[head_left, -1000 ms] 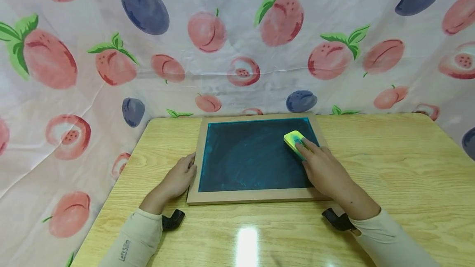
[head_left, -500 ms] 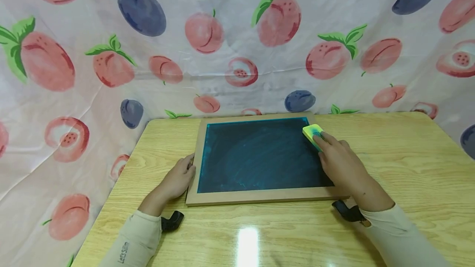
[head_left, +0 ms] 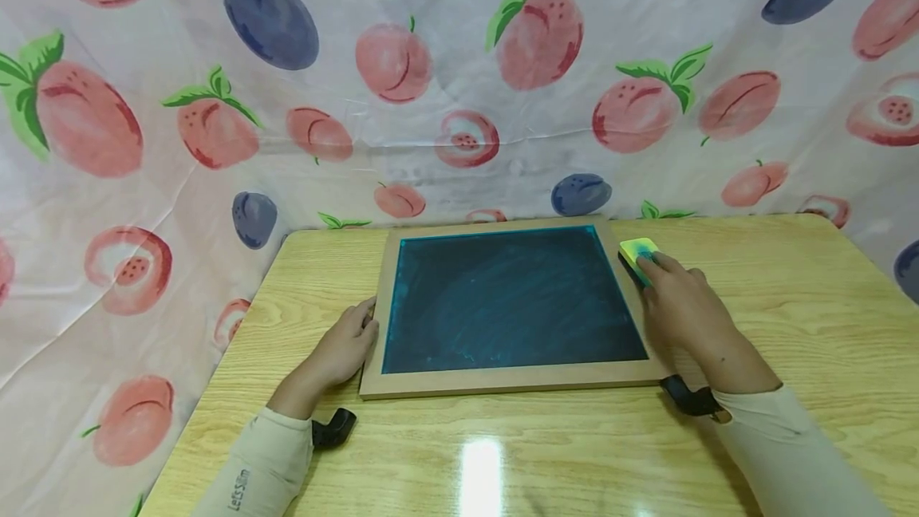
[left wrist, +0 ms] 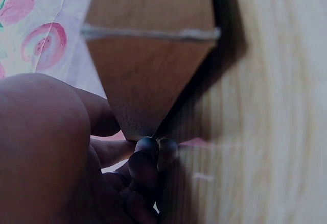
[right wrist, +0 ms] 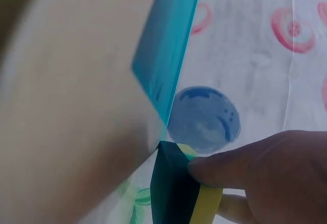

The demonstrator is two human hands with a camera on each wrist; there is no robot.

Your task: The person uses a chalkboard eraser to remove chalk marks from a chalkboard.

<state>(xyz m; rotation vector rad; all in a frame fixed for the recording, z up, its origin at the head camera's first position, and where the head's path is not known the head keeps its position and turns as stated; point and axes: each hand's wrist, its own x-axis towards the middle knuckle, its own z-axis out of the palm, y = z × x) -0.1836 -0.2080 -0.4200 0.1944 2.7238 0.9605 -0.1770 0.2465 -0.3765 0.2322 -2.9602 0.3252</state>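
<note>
A small chalkboard (head_left: pixel 502 301) with a pale wooden frame lies on the table, its dark surface faintly smeared. My left hand (head_left: pixel 345 345) grips the frame's left edge; in the left wrist view its curled fingers (left wrist: pixel 145 165) meet the wooden edge (left wrist: pixel 148 76). At the board's right side my right hand (head_left: pixel 685 309) pinches a yellow chalkboard eraser (head_left: pixel 637 250) with a blue-green stain on top. In the right wrist view, the thumb (right wrist: pixel 219 170) presses the eraser's yellow side, and its dark felt face (right wrist: pixel 173 188) is turned toward the board's frame (right wrist: pixel 76 106).
A wooden table (head_left: pixel 445 453) carries the board. Behind it hangs a fruit-printed cloth (head_left: pixel 459 86), which also runs along the left side. A black strap piece sticks out from each wrist, such as the left one (head_left: pixel 334 428).
My right hand has moved right with the eraser, from the dark surface to beyond its right border, over the frame's side. The left hand and the board stay in place.
</note>
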